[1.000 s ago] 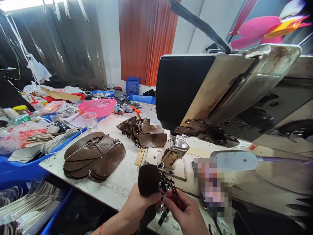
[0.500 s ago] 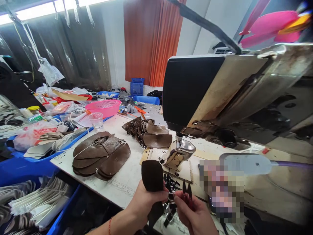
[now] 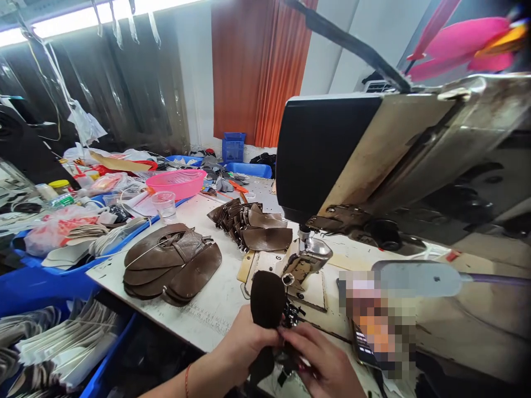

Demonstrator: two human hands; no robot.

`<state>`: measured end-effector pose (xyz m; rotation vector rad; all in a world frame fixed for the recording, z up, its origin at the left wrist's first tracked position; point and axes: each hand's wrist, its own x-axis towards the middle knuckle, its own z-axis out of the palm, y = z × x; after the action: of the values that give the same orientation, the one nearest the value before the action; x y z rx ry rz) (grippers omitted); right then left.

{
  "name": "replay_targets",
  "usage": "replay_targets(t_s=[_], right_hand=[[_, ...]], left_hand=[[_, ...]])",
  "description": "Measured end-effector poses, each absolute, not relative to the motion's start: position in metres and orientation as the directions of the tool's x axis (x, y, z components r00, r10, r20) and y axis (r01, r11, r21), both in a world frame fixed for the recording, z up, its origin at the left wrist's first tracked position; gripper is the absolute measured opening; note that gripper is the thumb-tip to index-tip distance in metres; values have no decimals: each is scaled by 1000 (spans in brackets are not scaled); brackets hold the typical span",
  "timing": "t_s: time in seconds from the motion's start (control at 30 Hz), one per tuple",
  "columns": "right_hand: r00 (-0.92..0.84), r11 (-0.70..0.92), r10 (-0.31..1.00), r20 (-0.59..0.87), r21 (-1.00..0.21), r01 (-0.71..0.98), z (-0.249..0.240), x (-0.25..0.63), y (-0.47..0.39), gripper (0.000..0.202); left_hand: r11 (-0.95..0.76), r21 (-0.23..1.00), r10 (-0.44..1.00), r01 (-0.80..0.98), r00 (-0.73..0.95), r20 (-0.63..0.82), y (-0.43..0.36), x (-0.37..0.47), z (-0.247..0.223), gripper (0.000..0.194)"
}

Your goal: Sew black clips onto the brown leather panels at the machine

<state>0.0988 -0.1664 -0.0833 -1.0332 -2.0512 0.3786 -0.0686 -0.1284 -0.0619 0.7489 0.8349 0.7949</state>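
Observation:
My left hand (image 3: 243,345), with a red string on its wrist, grips a dark brown piece (image 3: 267,298) whose rounded end stands up above the fingers. Close against it, my right hand (image 3: 319,359) has its fingers bent together at the piece's edge. A bit of dark red handle shows under its fingers; the tool's tips are hidden. Small shiny buckles on black straps (image 3: 293,312) lie just behind the hands. Beyond them is the metal foot area of a sewing machine (image 3: 307,260).
Stacked brown leather pieces (image 3: 170,265) lie left on the white table (image 3: 232,265), with another brown pile (image 3: 249,224) behind. A clear cup (image 3: 164,205) and pink basket (image 3: 178,183) stand farther back. A phone (image 3: 365,345) lies right; blue bins flank the left edge.
The brown piece and my left hand have shifted slightly right. My right hand has turned over and closed in on the piece; the dark tool tips that pointed up no longer show.

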Motion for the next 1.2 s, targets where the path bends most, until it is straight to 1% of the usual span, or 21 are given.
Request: replay_targets(t_s=[0.07,0.17,0.3,0.33,0.4,0.47,0.53,0.63,0.73,0.83,0.9,1.0,1.03,1.1,1.17,1.2], right_hand=[[-448,690,715,537,-437,577,-78,100,-167,59],[-527,745,652,545,-329,580,-74,98,-168,56],[-524,745,650,551,-326,581,-71,95,-169,29],[-510,746,647,567,-331,578,-70,95,-169,24],[-481,758,629,611,-343,555,-68,94,-170,22],[-450,761,626,637,-375,529,-67,94,-170,26],[-409,739,654,636,-423,523,-68,95,-171,36],[-352,696,701,620,-487,527,-72,95,-173,46],[-320,652,744,586,-535,537,-78,95,-176,43],[-271,627,763,587,-568,534,-81,91,-179,41],[-179,590,779,601,-605,534,-81,87,-181,32],[7,477,821,570,-694,539,-80,81,-182,16],[91,420,837,540,-738,528,-80,80,-183,11],[287,272,858,426,-851,449,-80,81,-184,1],[447,113,865,226,-957,266,-81,82,-185,12],[479,52,870,116,-988,144,-82,83,-185,18]], left_hand=[[505,815,820,-283,451,-352,-129,-70,-62,17],[546,797,792,-259,471,-389,-129,-72,-65,17],[601,752,752,-270,509,-418,-128,-74,-71,22],[615,739,743,-276,517,-425,-128,-74,-72,22],[639,717,726,-279,525,-444,-127,-75,-72,25],[668,692,707,-274,525,-474,-127,-75,-69,26],[683,674,700,-283,517,-492,-127,-75,-65,27],[663,683,722,-307,504,-474,-127,-73,-58,29],[648,691,734,-320,504,-455,-127,-73,-54,30],[665,664,723,-343,518,-457,-127,-73,-53,28],[693,618,706,-371,523,-478,-128,-73,-55,29],[771,497,634,-399,559,-535,-130,-73,-58,26],[795,458,605,-399,575,-551,-130,-73,-59,27],[805,426,593,-412,579,-560,-131,-73,-61,38],[780,472,625,-411,538,-566,-131,-73,-62,49],[765,510,643,-394,506,-575,-131,-72,-63,53]])
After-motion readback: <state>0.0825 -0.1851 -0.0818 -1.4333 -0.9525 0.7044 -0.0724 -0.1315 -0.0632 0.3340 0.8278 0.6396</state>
